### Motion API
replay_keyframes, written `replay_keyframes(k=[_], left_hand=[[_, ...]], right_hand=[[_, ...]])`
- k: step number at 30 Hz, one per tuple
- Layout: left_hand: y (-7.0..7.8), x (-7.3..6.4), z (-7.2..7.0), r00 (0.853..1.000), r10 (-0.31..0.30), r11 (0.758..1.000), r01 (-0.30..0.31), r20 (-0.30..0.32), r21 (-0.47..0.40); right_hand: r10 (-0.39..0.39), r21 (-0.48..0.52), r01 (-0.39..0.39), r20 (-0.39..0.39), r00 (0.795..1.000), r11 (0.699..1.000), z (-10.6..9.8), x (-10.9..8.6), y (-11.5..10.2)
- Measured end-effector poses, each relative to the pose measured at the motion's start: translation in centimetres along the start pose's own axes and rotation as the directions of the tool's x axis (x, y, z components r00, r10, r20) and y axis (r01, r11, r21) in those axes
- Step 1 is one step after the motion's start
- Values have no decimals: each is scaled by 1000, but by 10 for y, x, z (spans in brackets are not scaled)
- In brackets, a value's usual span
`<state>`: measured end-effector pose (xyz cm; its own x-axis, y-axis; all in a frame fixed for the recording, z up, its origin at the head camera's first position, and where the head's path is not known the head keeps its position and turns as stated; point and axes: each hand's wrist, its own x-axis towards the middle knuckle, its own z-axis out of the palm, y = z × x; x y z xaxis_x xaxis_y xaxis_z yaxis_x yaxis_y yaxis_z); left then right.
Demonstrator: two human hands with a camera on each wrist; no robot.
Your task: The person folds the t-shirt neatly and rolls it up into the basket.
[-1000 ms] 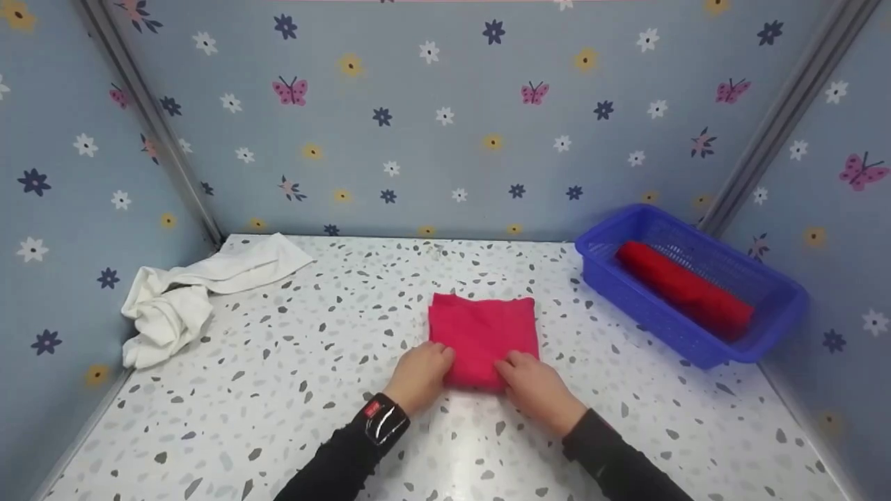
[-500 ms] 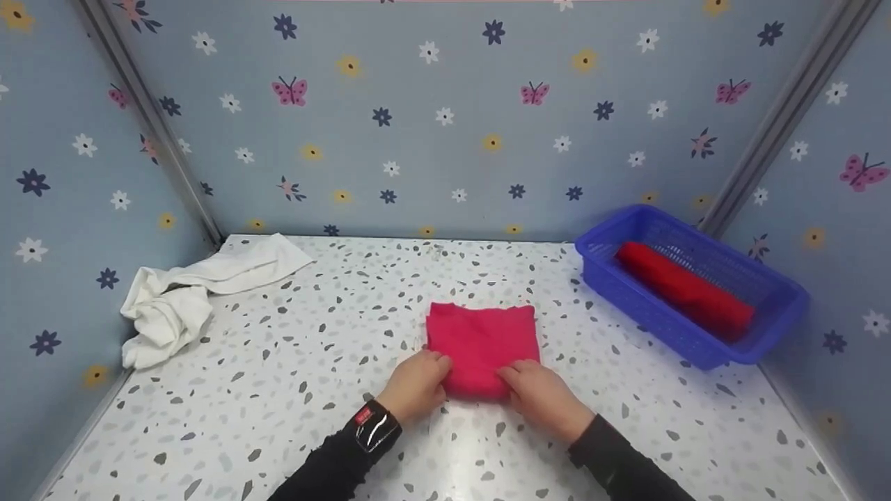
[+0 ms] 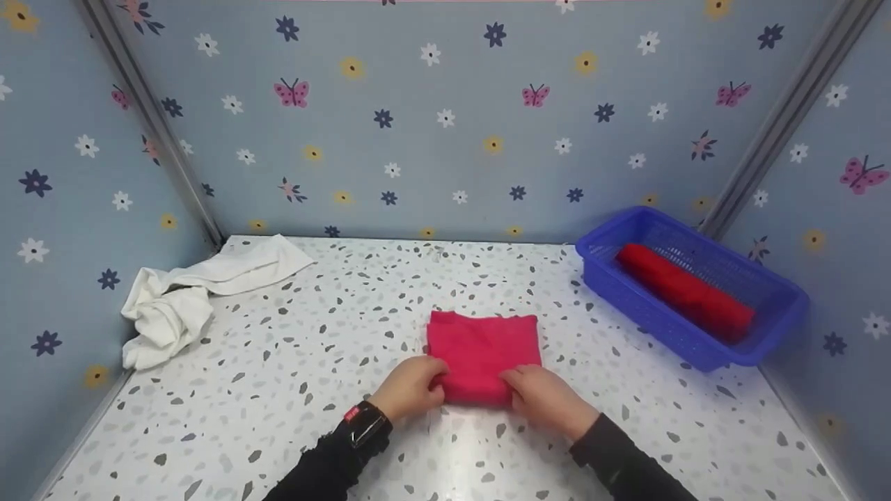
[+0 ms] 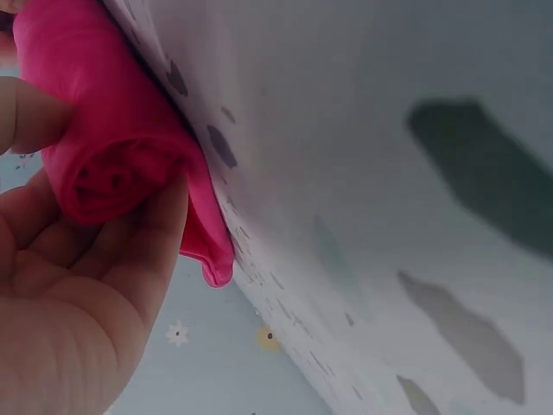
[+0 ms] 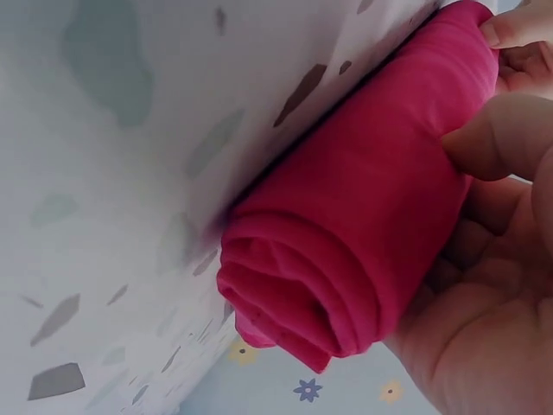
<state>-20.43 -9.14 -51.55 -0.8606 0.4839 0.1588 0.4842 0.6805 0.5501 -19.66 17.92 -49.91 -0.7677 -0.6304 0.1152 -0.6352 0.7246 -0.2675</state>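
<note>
A pink cloth [image 3: 484, 341] lies on the speckled table in front of me, its near edge rolled up and its far part flat. My left hand [image 3: 411, 386] grips the left end of the roll, thumb on the near side and fingers around the end. On the right part of the roll, my right hand [image 3: 550, 396] holds it in the same way. Both wrist views show the spiral layers at the ends of the rolled cloth [image 5: 346, 207]. In the left wrist view, a flat flap of the cloth hangs out beyond the roll.
A blue plastic basket [image 3: 647, 320] stands at the back right with a red rolled cloth [image 3: 686, 289] inside. Crumpled white cloth [image 3: 170, 316] lies along the left wall. Flower-patterned panels [image 3: 445, 139] enclose the table [image 3: 334, 341] at the back and sides.
Both hands and the pink cloth have slid a little toward me. The grip stays on the rolled near edge. Basket and white cloth have not moved.
</note>
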Motion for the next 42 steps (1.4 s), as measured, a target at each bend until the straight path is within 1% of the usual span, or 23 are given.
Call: replay_keyframes(k=[4,8,13,17,20,22,29,32,35,39,42], left_hand=[[-1,2,-1,999,-41,998,42,16,-37],[-2,6,-1,999,-49,996,50,15,-67],[-3,9,-1,998,-59,994,60,10,-88],[-4,11,-1,997,-78,992,78,4,-100],[-4,13,-1,995,-102,988,102,3,-115],[-5,14,0,993,-120,985,120,3,-127],[-6,16,2,983,-184,969,184,15,-167],[-6,17,1,977,-212,962,214,31,-171],[-5,17,-1,973,-226,957,231,45,-176],[-2,18,-4,968,-243,949,250,63,-190],[-1,19,-5,964,-255,944,266,76,-194]], right_hand=[[-5,12,5,12,1000,1000,-1,3,4],[0,37,-1,20,1000,999,-1,6,8],[43,69,-47,50,998,997,0,10,11],[83,85,-89,74,994,992,0,13,13],[101,95,-109,84,991,989,1,14,14],[100,104,-109,84,991,989,2,15,15],[76,109,-82,60,995,991,4,15,18],[79,110,-85,56,995,990,5,14,17],[92,114,-97,48,995,989,7,12,16],[113,120,-113,5,994,986,8,9,13],[126,91,-121,-47,991,988,7,5,8]])
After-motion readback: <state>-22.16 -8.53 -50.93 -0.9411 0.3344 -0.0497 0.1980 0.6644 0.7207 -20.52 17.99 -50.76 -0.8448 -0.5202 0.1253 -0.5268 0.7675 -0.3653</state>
